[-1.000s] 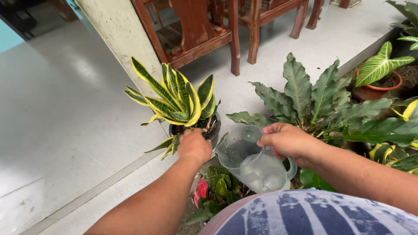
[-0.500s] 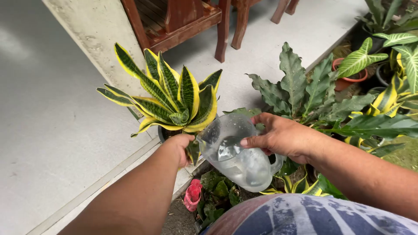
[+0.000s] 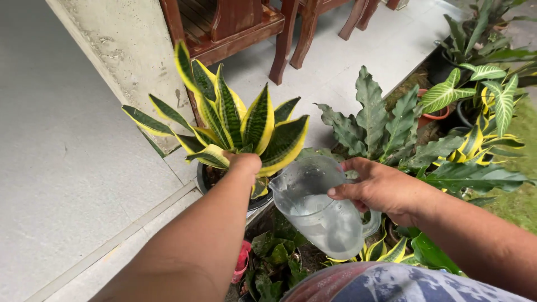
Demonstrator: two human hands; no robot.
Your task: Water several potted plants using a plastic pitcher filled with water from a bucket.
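Note:
My right hand (image 3: 381, 190) grips a clear plastic jug (image 3: 319, 208) with water in it, tilted with its spout toward a potted snake plant (image 3: 240, 126) with yellow-edged green leaves. My left hand (image 3: 241, 165) reaches into the base of that plant, fingers closed among the lower leaves. The plant's dark pot (image 3: 208, 180) is mostly hidden behind my left forearm. The jug's rim sits just right of my left wrist.
Wooden chair legs (image 3: 282, 42) and a bench stand on the pale tiled floor (image 3: 72, 168) behind. A concrete pillar (image 3: 134, 61) rises at the back left. Several leafy potted plants (image 3: 391, 128) crowd the right and below; a small red pot (image 3: 242, 263) sits low.
The snake plant has come closer and higher in view. The jug has tipped further toward it, and my left hand has moved up into the plant's leaves.

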